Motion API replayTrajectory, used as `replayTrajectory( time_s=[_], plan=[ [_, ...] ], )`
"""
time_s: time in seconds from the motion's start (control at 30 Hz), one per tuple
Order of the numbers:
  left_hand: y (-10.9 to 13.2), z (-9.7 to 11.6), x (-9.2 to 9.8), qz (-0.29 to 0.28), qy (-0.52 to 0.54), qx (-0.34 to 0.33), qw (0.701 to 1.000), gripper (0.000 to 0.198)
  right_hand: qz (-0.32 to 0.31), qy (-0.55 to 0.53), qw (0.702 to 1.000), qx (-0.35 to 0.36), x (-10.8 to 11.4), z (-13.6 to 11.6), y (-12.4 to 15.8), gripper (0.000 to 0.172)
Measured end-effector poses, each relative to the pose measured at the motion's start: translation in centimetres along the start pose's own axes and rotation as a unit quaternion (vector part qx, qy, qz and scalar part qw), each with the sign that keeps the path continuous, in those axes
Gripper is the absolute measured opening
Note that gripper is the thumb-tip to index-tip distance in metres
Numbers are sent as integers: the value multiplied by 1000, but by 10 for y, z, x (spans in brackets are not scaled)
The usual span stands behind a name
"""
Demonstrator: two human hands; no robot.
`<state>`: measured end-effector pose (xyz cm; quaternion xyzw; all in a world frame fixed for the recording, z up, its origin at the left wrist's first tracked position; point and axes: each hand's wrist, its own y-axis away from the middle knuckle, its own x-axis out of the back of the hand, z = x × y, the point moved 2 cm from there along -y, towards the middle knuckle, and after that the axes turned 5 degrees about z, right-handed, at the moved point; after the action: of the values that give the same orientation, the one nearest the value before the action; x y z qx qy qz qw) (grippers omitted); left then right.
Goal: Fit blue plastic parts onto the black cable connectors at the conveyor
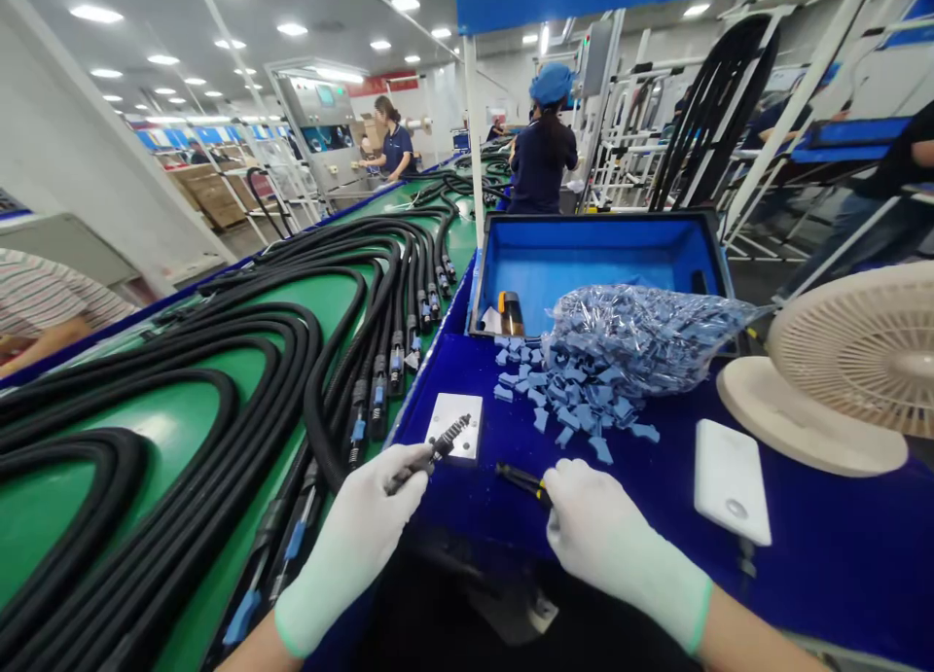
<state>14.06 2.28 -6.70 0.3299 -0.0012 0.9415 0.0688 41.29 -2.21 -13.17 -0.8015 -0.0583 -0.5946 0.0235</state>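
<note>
My left hand (386, 492), in a white glove, is closed around the end of a black hose. The hose end's ribbed, spring-like tip (453, 434) sticks out past my fingers, over a white square block (442, 409) on the blue tabletop. In my gloved right hand (584, 507) is a small hand tool (521, 477) with dark jaws and yellow-and-black handles, like pliers or cutters, pointing left. Beyond my right hand lies a loose pile of small blue plastic clips (584, 405), spilling from a clear plastic bag (642, 336) full of them.
Several black hoses (284, 341) with blue-clipped ends cover the green conveyor (273, 283) on the left. A blue crate (598, 249) stands behind the bag. A beige fan (868, 361) and a white power bank (732, 479) are at right. Co-workers stand farther back.
</note>
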Motion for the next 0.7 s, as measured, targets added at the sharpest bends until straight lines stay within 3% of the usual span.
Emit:
replayTrajectory(
  time_s=[0.13,0.3,0.43,0.7],
  plan=[
    [-8,19,5,-3,48,33,998,40,15,-220,975,-10,5,-8,-9,9],
    [-9,30,9,-12,74,23,997,41,-17,-422,897,132,33,-49,-11,16],
    [-8,32,7,1,73,1,997,35,-40,-489,849,196,47,-65,-10,23],
    [-10,23,-3,41,71,5,997,31,-79,-577,799,149,10,-67,-6,25]
  ],
)
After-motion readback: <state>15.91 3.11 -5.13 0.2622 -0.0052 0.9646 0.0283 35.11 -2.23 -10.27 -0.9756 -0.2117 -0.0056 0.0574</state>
